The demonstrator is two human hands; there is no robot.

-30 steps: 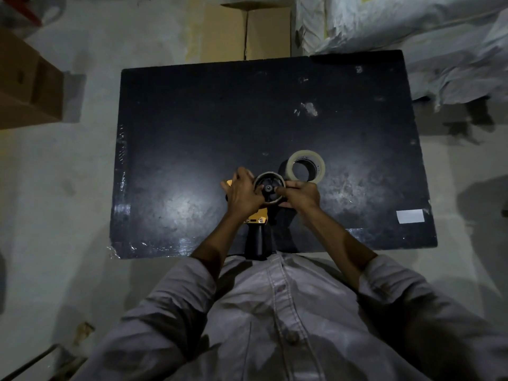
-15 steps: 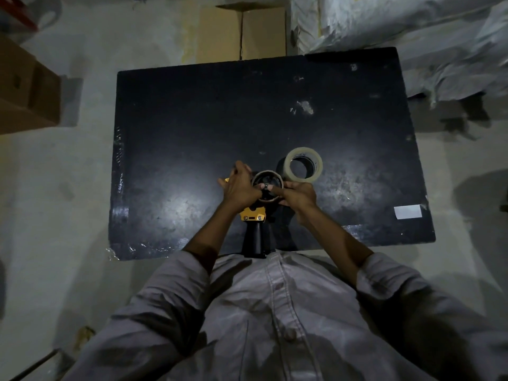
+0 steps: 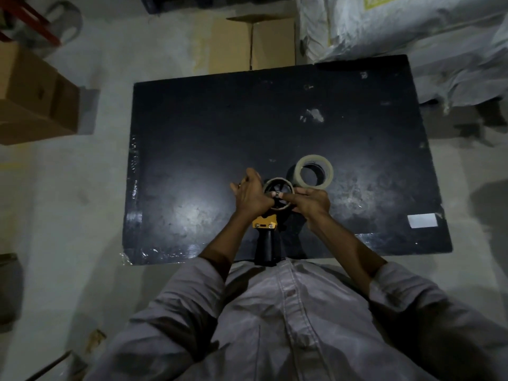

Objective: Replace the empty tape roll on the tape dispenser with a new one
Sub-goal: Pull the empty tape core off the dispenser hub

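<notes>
A yellow and black tape dispenser [image 3: 264,232] lies at the near middle of the black table [image 3: 192,138], its black handle pointing toward me. The empty cardboard roll [image 3: 278,181] sits on the dispenser's black hub. My left hand [image 3: 251,195] grips the dispenser's body and the left side of that roll. My right hand [image 3: 310,200] holds the roll's right side, with the thumb pressed on the hub's centre. A full roll of clear tape [image 3: 314,171] lies flat on the table just beyond and to the right of my right hand.
A white label [image 3: 422,220] is stuck near the table's right front corner. Cardboard boxes [image 3: 33,97] stand at the left and a flat carton [image 3: 253,42] behind the table. White sacks [image 3: 412,31] crowd the back right.
Both hands stay on the dispenser and the empty roll. My right thumb has shifted slightly toward the hub's centre. The new tape roll has not moved.
</notes>
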